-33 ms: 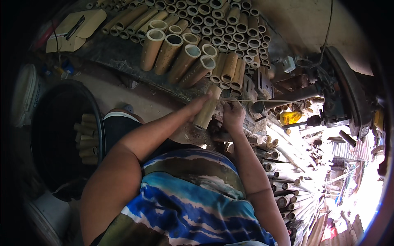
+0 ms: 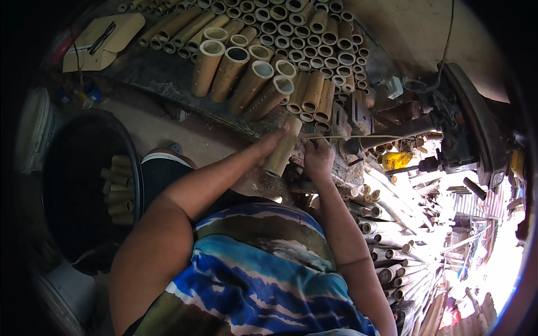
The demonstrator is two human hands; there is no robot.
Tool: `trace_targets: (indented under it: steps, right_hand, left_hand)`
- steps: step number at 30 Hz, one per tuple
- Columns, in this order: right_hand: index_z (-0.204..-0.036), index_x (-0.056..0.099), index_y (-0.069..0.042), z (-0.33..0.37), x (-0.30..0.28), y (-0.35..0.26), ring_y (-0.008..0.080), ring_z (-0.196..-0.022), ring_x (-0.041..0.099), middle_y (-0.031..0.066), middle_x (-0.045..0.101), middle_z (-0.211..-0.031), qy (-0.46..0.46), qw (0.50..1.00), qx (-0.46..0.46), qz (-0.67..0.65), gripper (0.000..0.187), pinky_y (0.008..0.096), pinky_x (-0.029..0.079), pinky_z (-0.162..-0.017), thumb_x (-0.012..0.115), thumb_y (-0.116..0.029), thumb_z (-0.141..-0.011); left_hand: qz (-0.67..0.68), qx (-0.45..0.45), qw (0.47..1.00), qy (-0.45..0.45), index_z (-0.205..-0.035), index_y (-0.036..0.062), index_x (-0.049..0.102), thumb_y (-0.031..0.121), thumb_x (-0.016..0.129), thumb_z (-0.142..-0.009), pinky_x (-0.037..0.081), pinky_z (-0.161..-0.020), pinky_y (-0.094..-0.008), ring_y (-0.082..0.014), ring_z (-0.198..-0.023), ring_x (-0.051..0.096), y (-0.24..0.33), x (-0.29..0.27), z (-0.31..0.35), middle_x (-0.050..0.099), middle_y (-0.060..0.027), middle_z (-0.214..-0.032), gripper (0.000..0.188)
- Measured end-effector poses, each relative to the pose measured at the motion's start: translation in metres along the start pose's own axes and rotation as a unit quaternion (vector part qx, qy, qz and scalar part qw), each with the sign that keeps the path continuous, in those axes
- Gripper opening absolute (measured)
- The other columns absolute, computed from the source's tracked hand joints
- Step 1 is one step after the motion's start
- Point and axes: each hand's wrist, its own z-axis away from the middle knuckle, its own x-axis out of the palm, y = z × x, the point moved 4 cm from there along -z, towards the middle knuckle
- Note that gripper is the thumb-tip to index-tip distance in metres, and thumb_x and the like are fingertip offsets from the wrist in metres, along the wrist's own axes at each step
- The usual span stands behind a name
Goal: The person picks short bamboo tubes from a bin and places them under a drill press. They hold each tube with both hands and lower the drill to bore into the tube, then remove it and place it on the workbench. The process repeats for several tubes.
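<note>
The left hand (image 2: pixel 271 144) grips a slanted bamboo tube (image 2: pixel 284 150) at the near edge of the bench (image 2: pixel 137 75). To its right, the right hand (image 2: pixel 318 158) is curled by a thin pale strip (image 2: pixel 364 138); whether it grips this I cannot tell. Thicker standing tubes (image 2: pixel 227 79) line the edge. Floor (image 2: pixel 196 127) shows between bench and, left, a black tub (image 2: pixel 73 168) holding short bamboo pieces (image 2: pixel 119 196).

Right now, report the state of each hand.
Left hand: closed, holding a bamboo tube.
Right hand: closed, fingers curled at a thin pale strip; whether it grips it cannot be told.
</note>
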Motion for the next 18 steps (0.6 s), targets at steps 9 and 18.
trace_targets:
  steps: [9,18]
  right_hand:
    - [-0.092,0.073,-0.004,0.005,0.006,-0.003,0.0347,-0.080,0.071,0.0172,0.072,-0.084,-0.012,1.000,-0.006,-0.028,0.011,0.0416,0.053,-0.073,0.068,-0.013,-0.089]
    - [-0.091,0.072,-0.001,0.009,0.015,-0.002,0.0361,-0.079,0.070,0.0191,0.072,-0.085,-0.017,0.999,-0.043,0.027,0.012,0.0428,0.054,-0.072,0.069,-0.013,-0.088]
  left_hand:
    - [-0.004,0.006,1.000,-0.019,-0.106,0.0034,0.063,0.062,0.044,-0.101,0.060,-0.058,-0.0354,-0.0196,-0.064,0.067,-0.001,-0.002,-0.002,0.066,-0.0088,-0.083,0.062]
    - [-0.003,0.018,0.999,-0.035,-0.104,0.0030,0.062,0.062,0.044,-0.102,0.061,-0.058,-0.0355,-0.0184,-0.065,0.067,-0.002,-0.001,-0.004,0.066,-0.0088,-0.083,0.062]
